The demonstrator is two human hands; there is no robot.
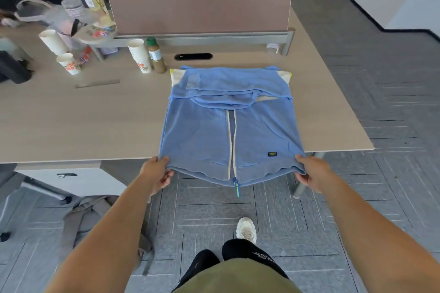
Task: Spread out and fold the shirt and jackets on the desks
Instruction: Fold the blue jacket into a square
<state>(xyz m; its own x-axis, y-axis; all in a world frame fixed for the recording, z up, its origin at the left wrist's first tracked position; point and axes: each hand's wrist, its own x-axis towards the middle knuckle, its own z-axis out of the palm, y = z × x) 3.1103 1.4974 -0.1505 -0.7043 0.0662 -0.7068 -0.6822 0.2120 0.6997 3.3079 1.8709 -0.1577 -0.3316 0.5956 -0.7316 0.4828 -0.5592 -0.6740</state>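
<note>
A blue zip-up hooded jacket (202, 131) lies front up on the light wooden desk (83, 116), sleeves folded in and hood folded down over the chest. Its hem hangs past the desk's near edge. My left hand (158, 172) pinches the hem's left corner. My right hand (309, 171) grips the hem's right corner. The hem is lifted slightly between both hands, and the zipper pull dangles below it.
Paper cups (140, 54), a brown bottle (156, 54) and clutter stand at the desk's back left, before a pink divider panel (200, 9). A person in white sits behind it. A grey garment (95, 219) drapes over something at lower left.
</note>
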